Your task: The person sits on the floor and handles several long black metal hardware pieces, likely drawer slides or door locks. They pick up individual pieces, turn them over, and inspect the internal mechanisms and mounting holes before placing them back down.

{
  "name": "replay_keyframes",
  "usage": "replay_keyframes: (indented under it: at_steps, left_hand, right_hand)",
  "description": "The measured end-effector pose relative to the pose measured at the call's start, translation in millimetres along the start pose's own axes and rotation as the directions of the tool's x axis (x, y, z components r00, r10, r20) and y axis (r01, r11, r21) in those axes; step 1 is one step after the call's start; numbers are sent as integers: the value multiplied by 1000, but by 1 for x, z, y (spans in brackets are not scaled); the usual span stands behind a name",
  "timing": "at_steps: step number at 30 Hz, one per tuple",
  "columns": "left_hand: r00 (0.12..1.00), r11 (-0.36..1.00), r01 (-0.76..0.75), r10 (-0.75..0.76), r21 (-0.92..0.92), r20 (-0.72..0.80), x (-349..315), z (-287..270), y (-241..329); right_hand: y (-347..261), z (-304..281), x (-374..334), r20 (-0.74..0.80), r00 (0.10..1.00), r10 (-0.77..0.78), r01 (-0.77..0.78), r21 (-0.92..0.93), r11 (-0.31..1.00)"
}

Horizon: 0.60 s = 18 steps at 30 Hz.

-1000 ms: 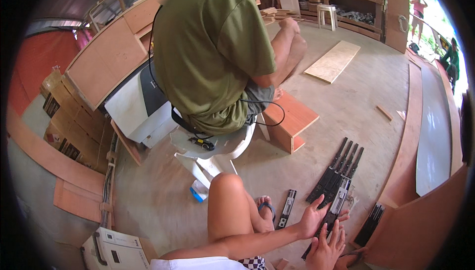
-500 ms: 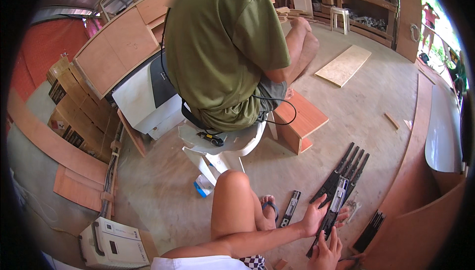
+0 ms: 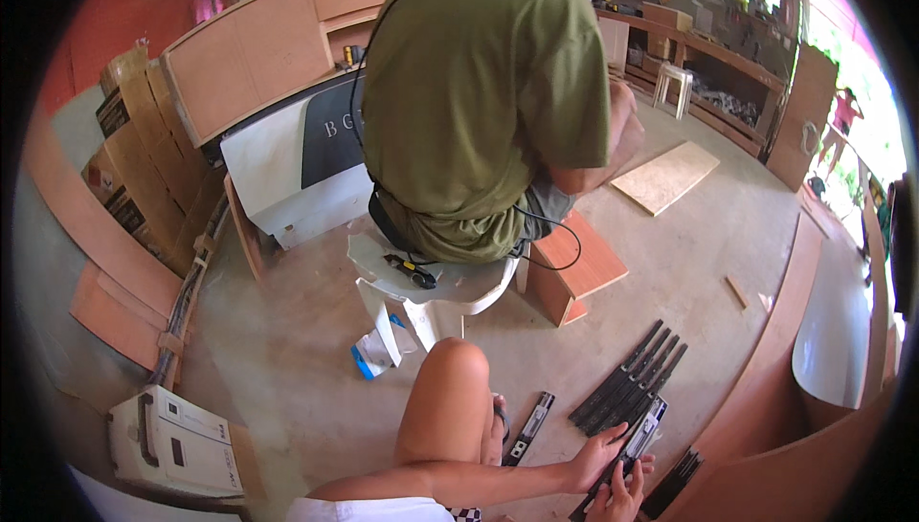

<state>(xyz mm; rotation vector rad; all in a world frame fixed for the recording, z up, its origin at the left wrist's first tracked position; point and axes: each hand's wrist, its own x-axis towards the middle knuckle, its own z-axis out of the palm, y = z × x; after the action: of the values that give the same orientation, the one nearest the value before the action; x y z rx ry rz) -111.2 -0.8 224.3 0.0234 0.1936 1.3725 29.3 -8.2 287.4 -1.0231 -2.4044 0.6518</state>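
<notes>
A black and silver drawer slide [image 3: 643, 431] lies slantwise across my hands at the lower right. My left hand [image 3: 595, 462] wraps round it, thumb on the near side and fingertips showing beyond. My right hand [image 3: 617, 500] is closed on its lower part, with the fingers against its face. Several more black drawer slides [image 3: 627, 378] rest side by side on the floor just past my hands. One single slide [image 3: 528, 429] sits on the floor by my foot. More black slides [image 3: 673, 484] lie close to the wooden panel on the right.
Ahead, a person in a green shirt [image 3: 488, 111] sits on a white plastic stool [image 3: 450, 306], a utility knife [image 3: 412, 271] behind them. A reddish wooden box [image 3: 584, 259] and a board [image 3: 667, 177] lie beyond. A white machine [image 3: 177, 445] stands at left; a curved panel [image 3: 766, 465] at right.
The view has tilted up and shifted. Both hands still hold the slide, now lower in the picture, and my right hand's fingers have curled more closely onto it. The seated person leans slightly differently.
</notes>
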Motion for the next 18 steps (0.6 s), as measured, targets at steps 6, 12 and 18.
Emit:
replay_keyframes:
  at_steps: [6,12,18]
  left_hand:
    - [995,970,-95,92,224,26,3,-9,-1]
    - [935,753,-58,271,655,-229,-16,21,9]
    - [929,683,-148,344,715,-136,-36,43,30]
  right_hand:
    - [-5,4,11,-80,987,-141,138,-45,989]
    - [-45,-10,16,-3,978,210,-179,510,841]
    - [-36,6,16,-191,980,54,-16,192,981]
